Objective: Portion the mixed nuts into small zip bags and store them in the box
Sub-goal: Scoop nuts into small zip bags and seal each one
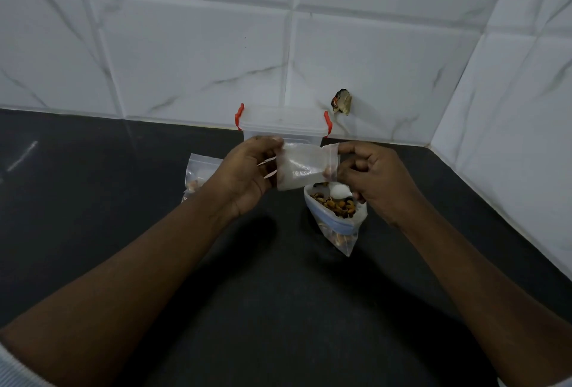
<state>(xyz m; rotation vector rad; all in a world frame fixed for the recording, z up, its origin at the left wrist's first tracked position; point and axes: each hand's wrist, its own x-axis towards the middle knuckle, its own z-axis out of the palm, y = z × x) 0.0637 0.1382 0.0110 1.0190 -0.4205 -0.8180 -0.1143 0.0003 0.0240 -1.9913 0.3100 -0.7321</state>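
Both hands are busy with one small zip bag [301,167], held up above the dark worktop [123,232]. So the left hand [244,173] pinches the bag's left edge, fingers curled round it, and the right hand [376,177] pinches the right edge by the reddish zip strip. That bag sits right in front of the clear box [284,126], which is at the far edge against the tiled wall [185,46], lid on, red clips at both ends. Just below the right hand, the big bag of mixed nuts [335,222] stands open on the worktop with something white [339,191] poking out, maybe a scoop, can't really tell. Off to the left, partly behind the left wrist, lies another small bag [198,170] with nuts in it.
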